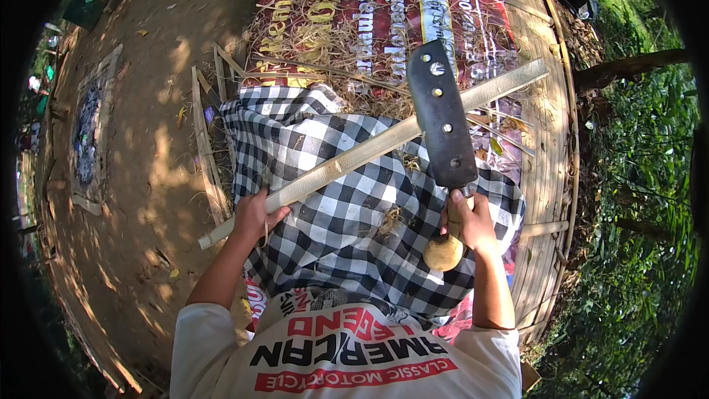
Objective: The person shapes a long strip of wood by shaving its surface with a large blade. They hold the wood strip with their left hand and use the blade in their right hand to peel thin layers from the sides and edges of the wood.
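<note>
My left hand [255, 218] is closed around a long pale split bamboo strip [347, 161], near its lower left end. The strip slants across my lap up to the right. In my right hand [473, 218] is a wide dark cleaver [442, 114] with several holes or rivets along its blade. My fingers wrap its wooden handle [443, 253], which ends in a round knob. The blade points away from me and crosses over the strip, hiding part of it; whether they touch I cannot tell. A black-and-white checked cloth [332, 140] covers my legs.
Beyond the cloth, a red printed banner [317, 37] lies strewn with thin shavings [295, 48]. A bamboo slat platform [543, 155] runs along the right, with green plants [642, 251] past its edge. Left are bare ground [155, 140], thin wooden pieces [208, 148] and a framed patch [90, 129].
</note>
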`<move>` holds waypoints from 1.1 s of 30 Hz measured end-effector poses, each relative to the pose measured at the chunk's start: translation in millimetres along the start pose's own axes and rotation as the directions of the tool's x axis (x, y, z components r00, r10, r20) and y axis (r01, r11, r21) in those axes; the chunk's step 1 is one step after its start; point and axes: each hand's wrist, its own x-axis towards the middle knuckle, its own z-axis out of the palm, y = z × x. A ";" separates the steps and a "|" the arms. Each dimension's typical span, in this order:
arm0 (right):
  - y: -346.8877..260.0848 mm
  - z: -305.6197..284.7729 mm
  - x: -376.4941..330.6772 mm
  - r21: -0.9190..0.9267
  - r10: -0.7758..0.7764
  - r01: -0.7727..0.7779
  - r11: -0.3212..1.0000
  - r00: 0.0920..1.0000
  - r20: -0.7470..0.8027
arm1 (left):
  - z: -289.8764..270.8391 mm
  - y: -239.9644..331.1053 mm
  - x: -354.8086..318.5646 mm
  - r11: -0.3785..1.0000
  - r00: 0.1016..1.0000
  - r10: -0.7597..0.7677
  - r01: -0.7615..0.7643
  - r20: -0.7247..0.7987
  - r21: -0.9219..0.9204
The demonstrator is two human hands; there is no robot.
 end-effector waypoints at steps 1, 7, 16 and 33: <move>0.4 8.5 -3.6 -0.009 0.028 -0.028 1.000 0.998 0.063 | 0.0 -1.4 0.1 1.000 1.000 0.001 -0.001 -0.001 0.007; -36.8 11.7 -10.0 -0.158 -0.088 0.089 0.983 0.996 0.015 | 15.4 -15.3 -3.0 0.983 0.993 0.093 -0.104 -0.076 -0.153; -10.6 12.7 -0.7 -0.002 -0.061 0.062 0.998 0.992 -0.114 | -52.5 -18.7 1.0 0.998 0.994 0.019 -0.012 -0.106 0.064; 1.0 3.6 -27.5 0.225 -0.176 0.240 0.944 0.946 -0.271 | -176.6 -51.5 0.0 0.954 0.867 -0.108 0.229 -0.486 0.196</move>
